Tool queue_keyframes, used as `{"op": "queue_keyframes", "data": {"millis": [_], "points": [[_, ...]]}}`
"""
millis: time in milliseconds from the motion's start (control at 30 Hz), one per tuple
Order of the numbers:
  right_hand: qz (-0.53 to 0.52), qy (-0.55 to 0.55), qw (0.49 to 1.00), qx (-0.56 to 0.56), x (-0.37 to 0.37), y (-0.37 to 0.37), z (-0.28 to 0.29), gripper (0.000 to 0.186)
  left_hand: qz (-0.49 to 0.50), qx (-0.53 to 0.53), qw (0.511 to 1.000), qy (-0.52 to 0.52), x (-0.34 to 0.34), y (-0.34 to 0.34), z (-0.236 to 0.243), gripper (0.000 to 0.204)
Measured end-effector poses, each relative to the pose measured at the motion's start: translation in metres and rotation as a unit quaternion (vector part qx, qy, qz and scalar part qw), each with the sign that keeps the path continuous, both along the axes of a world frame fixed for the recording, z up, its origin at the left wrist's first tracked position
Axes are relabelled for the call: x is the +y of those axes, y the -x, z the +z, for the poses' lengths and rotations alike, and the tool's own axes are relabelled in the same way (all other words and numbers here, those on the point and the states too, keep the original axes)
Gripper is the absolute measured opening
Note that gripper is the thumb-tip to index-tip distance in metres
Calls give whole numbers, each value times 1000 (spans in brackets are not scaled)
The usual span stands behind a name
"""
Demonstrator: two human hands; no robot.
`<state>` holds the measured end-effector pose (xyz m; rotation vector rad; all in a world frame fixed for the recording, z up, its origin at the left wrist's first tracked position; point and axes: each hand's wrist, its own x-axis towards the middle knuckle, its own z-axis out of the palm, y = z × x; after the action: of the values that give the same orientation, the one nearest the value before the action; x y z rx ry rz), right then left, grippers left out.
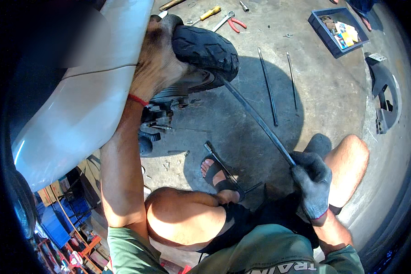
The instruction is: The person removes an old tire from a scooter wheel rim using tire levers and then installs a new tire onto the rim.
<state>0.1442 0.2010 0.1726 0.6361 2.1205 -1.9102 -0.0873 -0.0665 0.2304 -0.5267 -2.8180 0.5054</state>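
Bright daylight, hard and direct, coming from lower left going by the shadows. The person's dark shadow falls across the middle of the concrete floor (333,96), sharp-edged; sunlit floor toward the far right edge is pale, near washed out. Glare on the white scooter body panel (91,91), top left part of it smeared into soft blur. Strong fisheye: black vignette all round the rim, long rods (268,86) on the floor bend. Centre sharp; lower-left corner clutter dim and soft.
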Motion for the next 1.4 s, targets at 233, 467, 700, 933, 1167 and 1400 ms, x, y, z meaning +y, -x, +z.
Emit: {"op": "queue_keyframes", "data": {"millis": [233,467,700,933,1167,1400], "points": [[77,17,994,-69,63,86,28,24,-5,-53,999,5,6,-7,18,84],[120,-11,989,-83,88,120,26,29,-12,5,1000,2,0,10,-2,79],[63,2,992,-109,57,53,9,27,2,-31,998,-59,7,10,-14,74],[-2,112,992,-53,45,44,-5,39,14,-44,997,-60,-3,-3,-1,76],[133,12,987,-84,90,135,29,28,12,-13,995,-97,-3,6,-15,71],[6,34,999,-30,4,5,-2,19,-27,8,996,-89,-16,2,-4,69]]}}
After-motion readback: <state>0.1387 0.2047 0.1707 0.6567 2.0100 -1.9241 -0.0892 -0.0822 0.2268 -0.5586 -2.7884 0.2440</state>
